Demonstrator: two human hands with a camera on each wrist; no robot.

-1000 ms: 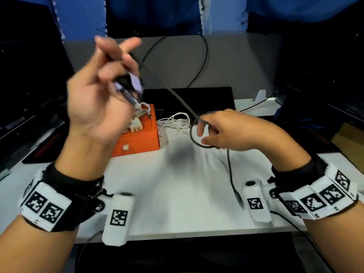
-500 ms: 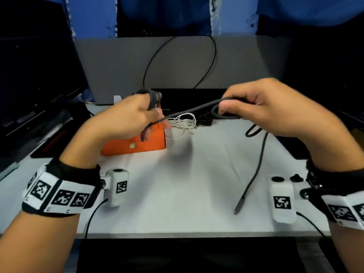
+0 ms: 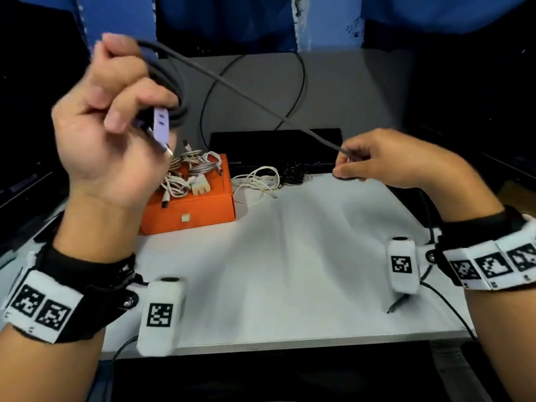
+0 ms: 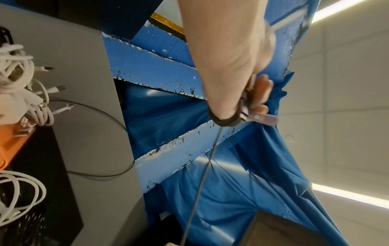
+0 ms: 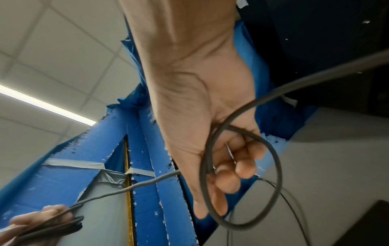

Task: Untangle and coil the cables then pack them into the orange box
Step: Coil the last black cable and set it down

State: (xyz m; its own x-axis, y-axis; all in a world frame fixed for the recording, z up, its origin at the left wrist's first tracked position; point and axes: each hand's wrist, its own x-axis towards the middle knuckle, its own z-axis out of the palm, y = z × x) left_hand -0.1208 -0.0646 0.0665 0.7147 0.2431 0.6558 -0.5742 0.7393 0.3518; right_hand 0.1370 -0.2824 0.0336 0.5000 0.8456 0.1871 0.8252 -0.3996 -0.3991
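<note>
My left hand (image 3: 116, 111) is raised above the orange box (image 3: 191, 210) and grips several loops of a grey cable (image 3: 232, 85) with a lilac plug (image 3: 161, 124) hanging from the fingers. The cable runs taut down to my right hand (image 3: 374, 161), which pinches it over the table; in the right wrist view the grey cable (image 5: 271, 149) curls in a loop round the fingers. Its free end (image 3: 397, 304) lies on the table by my right wrist. The box holds several coiled white cables (image 3: 188, 175). In the left wrist view the grey loops (image 4: 225, 120) wrap round my palm.
A loose white cable (image 3: 255, 181) and a black coiled cable (image 3: 295, 171) lie behind the box on the white table (image 3: 290, 271). A flat black device (image 3: 275, 146) sits at the back, with a thin black wire (image 3: 301, 82) looping over the grey panel behind it.
My left hand has risen from box height to high at the left, carrying the coil. My right hand dropped lower and to the right, and the cable between them now runs taut.
</note>
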